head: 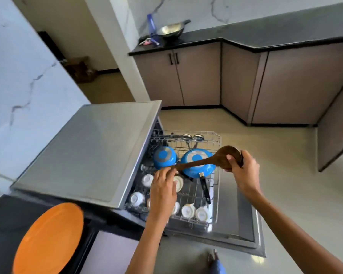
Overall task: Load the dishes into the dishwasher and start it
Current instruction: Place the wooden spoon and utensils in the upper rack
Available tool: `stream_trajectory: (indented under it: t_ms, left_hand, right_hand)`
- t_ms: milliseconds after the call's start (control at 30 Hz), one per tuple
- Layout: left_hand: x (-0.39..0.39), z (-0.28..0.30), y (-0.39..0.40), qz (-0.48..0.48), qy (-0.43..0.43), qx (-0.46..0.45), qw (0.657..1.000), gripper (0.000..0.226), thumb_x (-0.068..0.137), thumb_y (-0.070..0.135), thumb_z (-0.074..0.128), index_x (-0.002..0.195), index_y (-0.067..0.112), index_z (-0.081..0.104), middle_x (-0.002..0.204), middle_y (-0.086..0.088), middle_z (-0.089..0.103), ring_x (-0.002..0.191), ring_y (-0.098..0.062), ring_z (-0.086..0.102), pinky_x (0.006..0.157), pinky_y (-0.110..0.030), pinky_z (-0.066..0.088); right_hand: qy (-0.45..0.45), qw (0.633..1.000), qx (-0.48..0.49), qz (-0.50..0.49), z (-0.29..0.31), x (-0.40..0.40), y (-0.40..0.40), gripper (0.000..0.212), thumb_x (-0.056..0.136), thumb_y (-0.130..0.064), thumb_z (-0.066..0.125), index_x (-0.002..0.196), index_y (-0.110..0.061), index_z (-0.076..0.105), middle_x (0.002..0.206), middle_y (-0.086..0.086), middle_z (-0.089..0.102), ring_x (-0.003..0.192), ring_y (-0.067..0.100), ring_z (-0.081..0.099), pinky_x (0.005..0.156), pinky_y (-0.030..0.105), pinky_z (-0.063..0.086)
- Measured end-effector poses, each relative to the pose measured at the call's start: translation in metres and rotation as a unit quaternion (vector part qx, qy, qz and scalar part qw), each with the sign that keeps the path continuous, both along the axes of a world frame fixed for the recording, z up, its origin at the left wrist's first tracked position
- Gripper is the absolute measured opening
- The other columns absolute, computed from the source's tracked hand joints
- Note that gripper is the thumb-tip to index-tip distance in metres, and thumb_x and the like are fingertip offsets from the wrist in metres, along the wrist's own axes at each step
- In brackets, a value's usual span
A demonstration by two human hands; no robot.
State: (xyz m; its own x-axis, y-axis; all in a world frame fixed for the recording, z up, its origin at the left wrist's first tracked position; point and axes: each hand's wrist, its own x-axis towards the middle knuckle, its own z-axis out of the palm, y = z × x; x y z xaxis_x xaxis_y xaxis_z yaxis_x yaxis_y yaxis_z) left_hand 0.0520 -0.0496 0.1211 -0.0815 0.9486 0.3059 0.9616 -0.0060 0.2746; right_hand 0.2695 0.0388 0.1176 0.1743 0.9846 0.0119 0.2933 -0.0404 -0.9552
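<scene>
I have the wooden ladle (202, 162) held level over the pulled-out dishwasher rack (216, 194), spanning from nine o'clock to three o'clock across it. My left hand (163, 186) pinches the thin handle end with curled fingertips; my right hand (241, 168) is wrapped around the dark bowl of the ladle, thumb over its rim. Under the ladle, two blue pans (194, 163) sit upside down at the rack's twelve o'clock side, one with its black handle pointing toward six o'clock, and white cups (188, 210) lie along the nine and six o'clock edges.

My worry is the fit. The ladle looks longer than any free gap, so if I set it across the pans it may slide off, knock the cups, or poke out and foul the rack when it is pushed in. A loose pinch on the left could also let the handle drop onto the cups.

At eight o'clock in view, an orange plate (48, 240) waits on the dark surface (0, 212), beside the steel dishwasher top (91, 153). The open door (246, 224) lies flat over a pale tiled floor (275, 155). At one o'clock, a black surface (265, 36) over beige cabinets carries a steel wok (170, 30) and a blue bottle (151, 24).
</scene>
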Motion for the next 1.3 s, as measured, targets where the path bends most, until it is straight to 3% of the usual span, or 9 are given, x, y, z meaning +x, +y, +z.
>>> stream_trajectory:
  t_ms: [67, 133, 300, 433, 533, 667, 833, 1033, 1300]
  left_hand:
    - [0.005, -0.025, 0.03, -0.004, 0.002, -0.028, 1.0, 0.038, 0.073, -0.002, 0.073, 0.11, 0.006, 0.067, 0.112, -0.01, 0.063, 0.105, -0.029, 0.06, 0.087, -0.042, 0.053]
    - [0.007, -0.053, 0.058, -0.01, 0.011, -0.06, 0.998, 0.037, 0.074, 0.001, 0.074, 0.11, 0.008, 0.067, 0.113, -0.01, 0.062, 0.107, -0.029, 0.059, 0.089, -0.043, 0.052]
    - [0.003, -0.12, 0.121, -0.008, 0.013, -0.135, 0.991, 0.032, 0.076, 0.012, 0.075, 0.107, 0.01, 0.068, 0.11, -0.01, 0.065, 0.103, -0.029, 0.063, 0.087, -0.043, 0.053]
    - [-0.002, -0.161, 0.166, -0.014, 0.03, -0.161, 0.986, 0.029, 0.071, 0.016, 0.08, 0.098, 0.012, 0.071, 0.101, -0.006, 0.068, 0.094, -0.024, 0.066, 0.08, -0.04, 0.055]
    - [-0.006, -0.188, 0.195, -0.006, 0.023, -0.189, 0.982, 0.027, 0.084, 0.021, 0.068, 0.11, 0.013, 0.066, 0.114, -0.004, 0.064, 0.107, -0.022, 0.06, 0.092, -0.038, 0.048]
    - [-0.006, -0.211, 0.235, 0.006, 0.044, -0.218, 0.975, 0.044, 0.102, 0.031, 0.028, 0.144, 0.02, 0.032, 0.149, 0.002, 0.03, 0.138, -0.016, 0.026, 0.113, -0.03, 0.019]
    - [-0.007, -0.232, 0.284, 0.024, 0.078, -0.209, 0.975, 0.055, 0.101, 0.029, 0.036, 0.151, 0.014, 0.018, 0.158, -0.002, 0.011, 0.143, -0.023, 0.02, 0.113, -0.038, 0.023]
    - [-0.019, -0.261, 0.309, 0.056, 0.144, -0.206, 0.966, 0.067, 0.063, 0.026, 0.084, 0.122, 0.007, 0.062, 0.122, -0.008, 0.064, 0.106, -0.029, 0.063, 0.08, -0.046, 0.053]
    - [-0.02, -0.253, 0.32, 0.093, 0.131, -0.187, 0.969, 0.064, 0.064, 0.022, 0.082, 0.123, 0.009, 0.062, 0.125, -0.007, 0.062, 0.108, -0.028, 0.062, 0.08, -0.046, 0.054]
  right_hand:
    - [-0.032, 0.998, 0.029, -0.045, 0.0, 0.01, 0.021, 0.019, 0.088, -0.014, 0.061, 0.079, -0.005, 0.048, 0.064, 0.001, 0.054, 0.062, 0.03, 0.051, 0.056, 0.031, 0.037]
    - [-0.057, 0.995, 0.055, -0.067, -0.009, 0.015, 0.048, 0.017, 0.089, -0.013, 0.06, 0.082, -0.003, 0.049, 0.065, 0.003, 0.053, 0.061, 0.029, 0.046, 0.054, 0.03, 0.027]
    - [-0.1, 0.99, 0.077, -0.056, -0.051, 0.01, 0.123, 0.014, 0.088, -0.009, 0.062, 0.088, 0.0, 0.051, 0.071, 0.011, 0.061, 0.058, 0.03, 0.052, 0.053, 0.035, 0.042]
    - [-0.149, 0.983, 0.106, -0.01, -0.086, -0.007, 0.176, 0.012, 0.086, -0.003, 0.062, 0.088, -0.002, 0.051, 0.069, 0.002, 0.06, 0.049, 0.006, 0.047, 0.044, 0.013, 0.032]
    - [-0.165, 0.978, 0.122, 0.019, -0.111, -0.014, 0.207, 0.01, 0.087, -0.003, 0.061, 0.091, -0.003, 0.051, 0.071, 0.004, 0.064, 0.05, 0.018, 0.052, 0.046, 0.02, 0.039]
    - [-0.195, 0.965, 0.166, 0.048, -0.134, -0.014, 0.239, 0.011, 0.087, -0.002, 0.06, 0.092, -0.006, 0.052, 0.066, 0.003, 0.064, 0.048, 0.019, 0.053, 0.045, 0.024, 0.041]
    - [-0.177, 0.962, 0.183, 0.098, -0.152, -0.015, 0.266, 0.011, 0.087, -0.003, 0.061, 0.094, -0.005, 0.053, 0.073, 0.006, 0.066, 0.054, 0.024, 0.059, 0.047, 0.039, 0.05]
    - [-0.151, 0.949, 0.236, 0.141, -0.155, -0.035, 0.295, 0.008, 0.089, -0.011, 0.059, 0.094, -0.01, 0.052, 0.068, 0.003, 0.066, 0.051, 0.024, 0.059, 0.047, 0.041, 0.05]
    - [-0.203, 0.909, 0.288, 0.221, -0.153, -0.081, 0.323, 0.012, 0.093, -0.025, 0.047, 0.095, -0.013, 0.048, 0.063, 0.004, 0.062, 0.045, 0.028, 0.053, 0.042, 0.039, 0.048]
